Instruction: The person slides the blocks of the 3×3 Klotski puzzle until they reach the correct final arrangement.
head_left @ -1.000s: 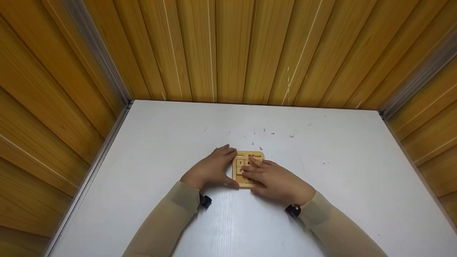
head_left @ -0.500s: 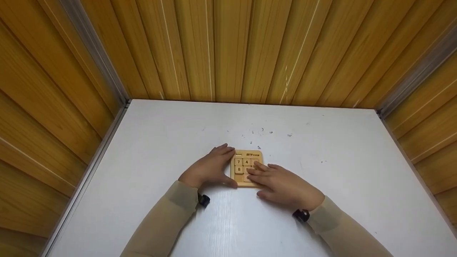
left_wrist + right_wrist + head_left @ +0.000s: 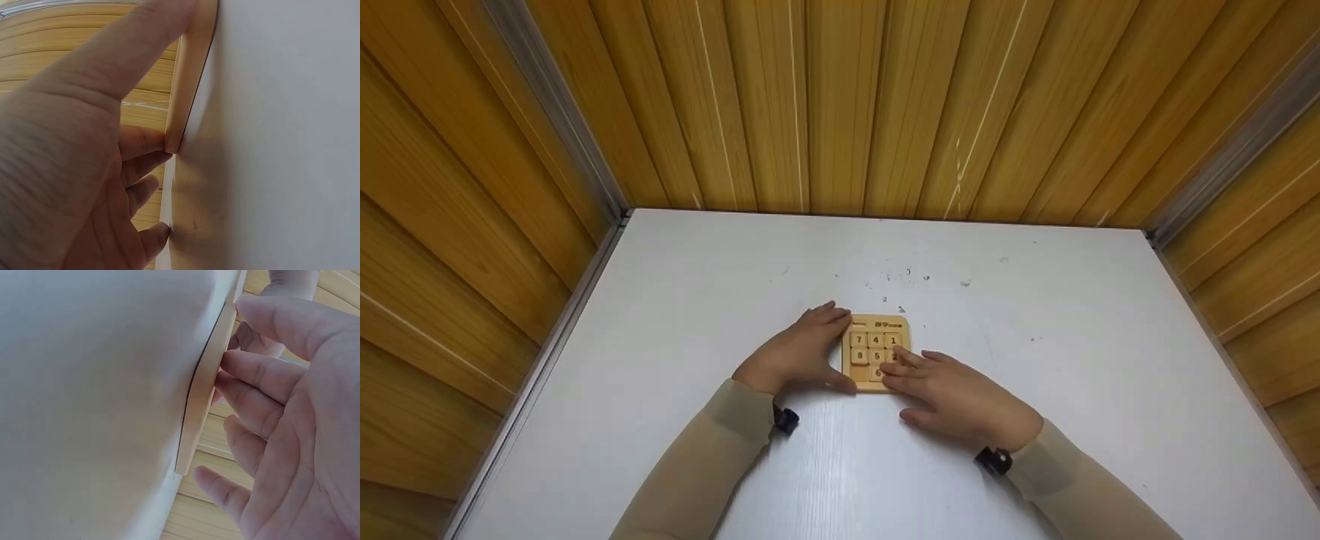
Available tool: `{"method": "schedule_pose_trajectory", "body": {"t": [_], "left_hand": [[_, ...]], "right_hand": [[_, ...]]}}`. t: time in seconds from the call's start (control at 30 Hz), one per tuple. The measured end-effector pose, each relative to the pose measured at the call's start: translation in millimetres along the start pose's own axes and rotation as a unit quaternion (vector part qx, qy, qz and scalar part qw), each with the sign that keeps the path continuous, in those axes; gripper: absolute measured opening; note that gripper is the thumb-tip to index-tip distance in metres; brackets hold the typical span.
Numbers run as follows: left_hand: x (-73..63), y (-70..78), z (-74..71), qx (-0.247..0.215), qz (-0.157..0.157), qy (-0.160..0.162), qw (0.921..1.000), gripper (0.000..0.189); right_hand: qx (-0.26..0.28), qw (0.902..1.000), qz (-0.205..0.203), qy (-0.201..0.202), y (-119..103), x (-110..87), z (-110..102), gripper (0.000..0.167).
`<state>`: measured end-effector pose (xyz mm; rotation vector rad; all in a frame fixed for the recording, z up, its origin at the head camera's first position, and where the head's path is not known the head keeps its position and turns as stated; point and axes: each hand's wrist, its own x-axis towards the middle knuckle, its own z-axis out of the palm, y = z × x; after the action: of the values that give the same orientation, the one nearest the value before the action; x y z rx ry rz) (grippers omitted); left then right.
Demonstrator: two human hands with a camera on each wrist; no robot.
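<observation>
A wooden sliding number puzzle (image 3: 859, 382) lies flat on the white table. Its tiles read 7, 4, 1 along the top and 8, 5 in the middle row, with a 6 below. The slot at its lower left holds no tile. My left hand (image 3: 802, 352) grips the puzzle's left side, thumb at the near corner and fingertips at the far one. In the left wrist view, the thumb and index finger touch the frame. My right hand (image 3: 960, 394) reaches over the right side with extended fingers, its fingertips on or just over the tiles and hiding the lower right ones.
The white table (image 3: 720, 277) carries small dark marks (image 3: 926, 278) beyond the puzzle. Wood-patterned panels (image 3: 840, 105) stand behind it and at both sides, with metal corner posts between. A black wrist device (image 3: 786, 421) sits on each wrist.
My right hand has drawn back to the right, uncovering the 4, 1, 5 and part of the 6. My left hand keeps its hold on the puzzle's left side. No tile has visibly shifted.
</observation>
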<state>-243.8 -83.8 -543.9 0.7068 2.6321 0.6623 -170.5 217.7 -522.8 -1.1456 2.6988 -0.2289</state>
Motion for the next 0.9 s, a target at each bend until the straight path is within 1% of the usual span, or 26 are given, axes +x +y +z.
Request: {"method": "schedule_pose_trajectory", "body": {"t": [0.07, 0.23, 0.47, 0.9], "left_hand": [[0.5, -0.4, 0.5, 0.001, 0.0, -0.001, 1.0, 0.133], [0.7, 0.3, 0.3, -0.001, -0.004, -0.004, 1.0, 0.134], [-0.1, 1.3, 0.1, -0.004, -0.008, -0.001, 1.0, 0.133], [-0.9, 3.1, -0.3, 0.0, -0.007, 0.0, 1.0, 0.133]], "right_hand": [[0.005, 1.0, -0.003, 0.005, -1, 0.7, 1, 0.059], [0.014, 0.9999, 0.006, 0.001, -5, 2.1, 2, 0.059], [0.008, 0.9999, 0.009, 0.007, -9, 4.0, -1, 0.057], [0.008, 0.9999, 0.01, 0.002, -13, 10.2, -1, 0.057]]}}
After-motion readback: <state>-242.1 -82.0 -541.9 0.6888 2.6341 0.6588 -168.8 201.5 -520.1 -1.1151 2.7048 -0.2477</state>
